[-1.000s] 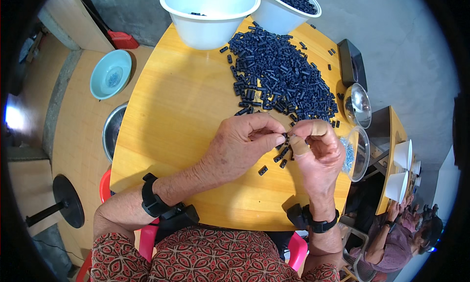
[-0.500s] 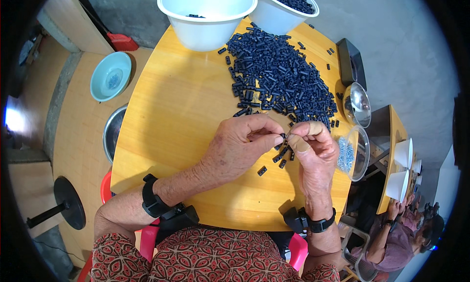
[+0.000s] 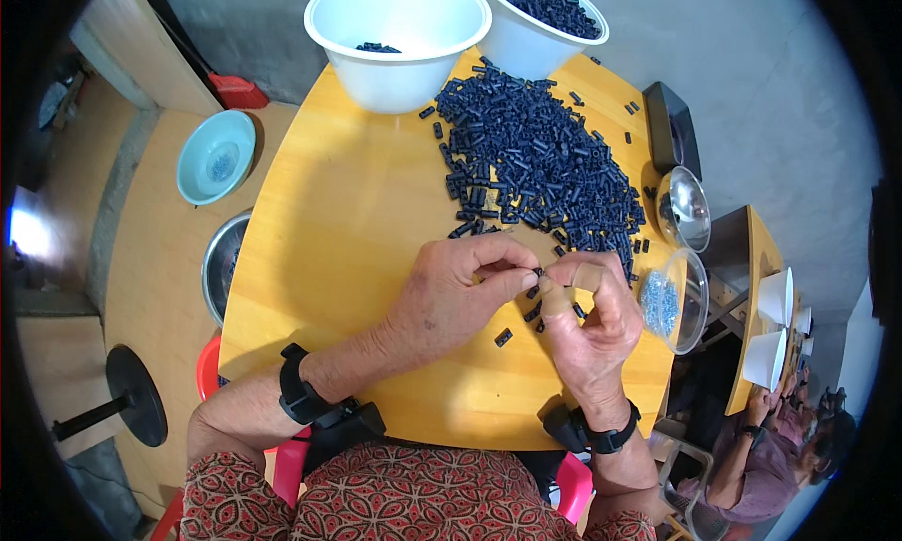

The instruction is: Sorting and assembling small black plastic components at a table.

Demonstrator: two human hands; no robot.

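My left hand [image 3: 456, 287] pinches a small black plastic piece [image 3: 538, 272] between thumb and forefinger. Against that piece, the fingertips of my right hand [image 3: 594, 330] are pressed together. Whatever they hold is hidden or too small to make out. Tan tape wraps some of the right fingers. Just beyond both hands lies a big heap of black plastic pieces [image 3: 540, 151], short and tube-like. One loose black piece [image 3: 504, 337] rests on the table below the fingertips, and a few others are partly covered by the right hand.
Two white tubs stand at the table's far edge: one [image 3: 395, 76] with few black pieces, another [image 3: 536, 48] full. Along the right are a black tray [image 3: 669, 128], a metal bowl [image 3: 684, 208] and a clear container [image 3: 695, 301] of small shiny parts. Another person [image 3: 752, 461] sits at far right.
My right hand has rolled inward, its fingers closing over the black piece and covering more of the loose pieces below. The left hand keeps its pinch. The whole view has shifted slightly.
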